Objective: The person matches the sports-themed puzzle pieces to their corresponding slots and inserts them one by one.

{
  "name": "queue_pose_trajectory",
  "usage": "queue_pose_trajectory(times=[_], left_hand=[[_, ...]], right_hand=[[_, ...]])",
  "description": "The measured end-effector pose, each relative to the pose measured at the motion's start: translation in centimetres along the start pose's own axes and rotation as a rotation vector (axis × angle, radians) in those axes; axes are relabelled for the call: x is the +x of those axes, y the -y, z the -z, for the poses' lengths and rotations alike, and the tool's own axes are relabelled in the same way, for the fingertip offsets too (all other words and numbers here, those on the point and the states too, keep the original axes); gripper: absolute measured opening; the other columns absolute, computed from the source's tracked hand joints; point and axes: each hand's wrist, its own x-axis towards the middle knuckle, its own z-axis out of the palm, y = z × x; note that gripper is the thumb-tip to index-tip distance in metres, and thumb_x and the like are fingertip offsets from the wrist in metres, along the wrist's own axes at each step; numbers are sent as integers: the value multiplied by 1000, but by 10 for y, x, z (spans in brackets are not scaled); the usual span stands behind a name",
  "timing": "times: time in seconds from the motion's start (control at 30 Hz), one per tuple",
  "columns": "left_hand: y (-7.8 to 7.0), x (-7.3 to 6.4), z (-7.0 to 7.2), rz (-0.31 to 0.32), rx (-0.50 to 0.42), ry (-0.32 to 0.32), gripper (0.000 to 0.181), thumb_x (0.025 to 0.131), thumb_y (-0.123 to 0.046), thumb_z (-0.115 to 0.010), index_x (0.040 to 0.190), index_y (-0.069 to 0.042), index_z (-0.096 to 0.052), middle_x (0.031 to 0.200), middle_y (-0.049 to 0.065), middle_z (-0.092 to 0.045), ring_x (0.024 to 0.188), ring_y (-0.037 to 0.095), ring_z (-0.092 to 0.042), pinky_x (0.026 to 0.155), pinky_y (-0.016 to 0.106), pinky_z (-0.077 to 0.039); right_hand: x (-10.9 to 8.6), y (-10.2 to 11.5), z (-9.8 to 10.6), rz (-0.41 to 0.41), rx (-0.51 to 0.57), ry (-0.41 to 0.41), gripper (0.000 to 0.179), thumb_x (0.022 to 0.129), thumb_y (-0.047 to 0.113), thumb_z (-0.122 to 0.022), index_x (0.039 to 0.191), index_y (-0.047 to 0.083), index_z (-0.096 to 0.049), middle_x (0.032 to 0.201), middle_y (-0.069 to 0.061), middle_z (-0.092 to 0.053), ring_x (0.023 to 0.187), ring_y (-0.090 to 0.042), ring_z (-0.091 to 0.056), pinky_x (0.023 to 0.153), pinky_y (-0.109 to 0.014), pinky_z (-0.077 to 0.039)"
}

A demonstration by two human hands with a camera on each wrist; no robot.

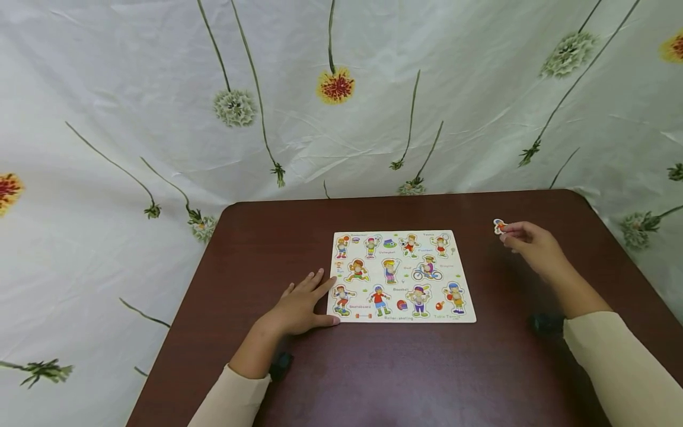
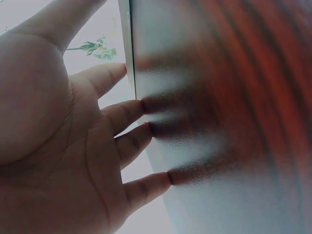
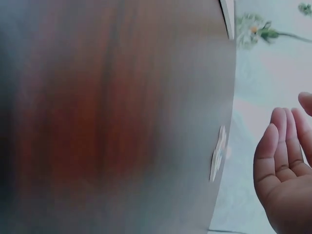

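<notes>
A white puzzle board [image 1: 376, 301] with colourful sports figures lies flat on the table. My left hand [image 1: 299, 305] rests at the board's left side with fingers spread, thumb at its lower left corner. In the left wrist view, the fingertips [image 2: 163, 178] touch the table by the board's edge [image 2: 130, 53]. A small figure-shaped puzzle piece [image 1: 498, 226] lies to the right of the board. My right hand [image 1: 536, 249] hovers near it with loosely bent fingers. The right wrist view shows that piece [image 3: 218, 155] on the table, apart from the right hand [image 3: 287, 170].
The dark brown table [image 1: 395, 379] has rounded far corners. Behind it and at its sides hangs a white cloth [image 1: 347, 142] printed with dandelion-like flowers. Dark wrist straps [image 1: 546, 323] are partly visible under the forearms.
</notes>
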Motion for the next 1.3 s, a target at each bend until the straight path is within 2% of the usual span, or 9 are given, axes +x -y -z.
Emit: queue_pose_trajectory(times=[0.1, 0.2, 0.27, 0.37, 0.5, 0.7, 0.97, 1.2, 1.3], left_hand=[[1, 1, -1, 1, 5, 1, 91, 87, -55, -74, 161, -26, -31, 170, 11, -19, 159, 33, -15, 121, 68, -14], [2, 1, -2, 4, 9, 2, 90, 87, -56, -73, 161, -27, -30, 170, 10, -18, 159, 32, -14, 122, 67, -14], [1, 2, -2, 3, 9, 3, 90, 87, -56, -73, 161, -28, -30, 170, 9, -17, 159, 32, -14, 122, 67, -14], [1, 1, -2, 0, 3, 2, 90, 87, -56, -73, 161, -28, -30, 170, 9, -18, 159, 32, -14, 122, 67, -14], [0, 0, -2, 1, -2, 3, 90, 87, -55, -73, 161, -27, -30, 170, 10, -18, 159, 32, -14, 122, 67, -13], [1, 1, -3, 5, 1, 4, 89, 87, -56, -73, 161, -29, -30, 171, 8, -17, 159, 31, -13, 123, 66, -13], [2, 2, -3, 3, 4, -1, 90, 87, -56, -73, 161, -28, -30, 171, 9, -18, 159, 32, -14, 122, 67, -13], [1, 1, -2, 13, 11, 5, 90, 87, -56, -73, 161, -30, -29, 171, 8, -17, 159, 30, -13, 123, 66, -13], [1, 1, -2, 13, 11, 2, 90, 87, -56, -74, 161, -28, -30, 170, 9, -18, 159, 32, -14, 122, 67, -13]], right_hand=[[11, -3, 4, -19, -98, -40, 39, 104, 30, -58, 128, 1, -60, 105, 2, -68, 89, -3, -61, 69, -18, -52], [21, -6, 6, -8, -210, -48, 34, 105, 26, -56, 127, 1, -60, 117, -19, -64, 99, -25, -64, 71, -26, -49], [27, -8, 7, 21, -270, -40, 31, 104, 20, -55, 125, -2, -60, 119, -26, -61, 105, -39, -62, 74, -36, -49], [35, -11, 9, 48, -337, -16, 28, 102, 14, -56, 122, -6, -59, 117, -29, -55, 108, -47, -60, 77, -48, -49], [42, -16, 10, 61, -409, 42, 29, 102, 12, -56, 121, -9, -58, 115, -31, -51, 104, -47, -58, 80, -56, -47], [49, -17, 9, 79, -484, 115, 30, 102, 11, -54, 122, -10, -60, 116, -32, -53, 104, -46, -58, 85, -59, -47], [52, -14, 9, 105, -538, 136, 25, 98, 5, -56, 114, -13, -62, 109, -34, -58, 96, -45, -60, 84, -59, -47], [53, -14, 9, 97, -524, 130, 21, 99, 7, -58, 108, -11, -64, 105, -31, -60, 92, -41, -60, 77, -53, -48], [52, -13, 9, 98, -518, 126, 22, 100, 9, -58, 110, -10, -64, 106, -31, -61, 94, -42, -60, 78, -54, -49]])
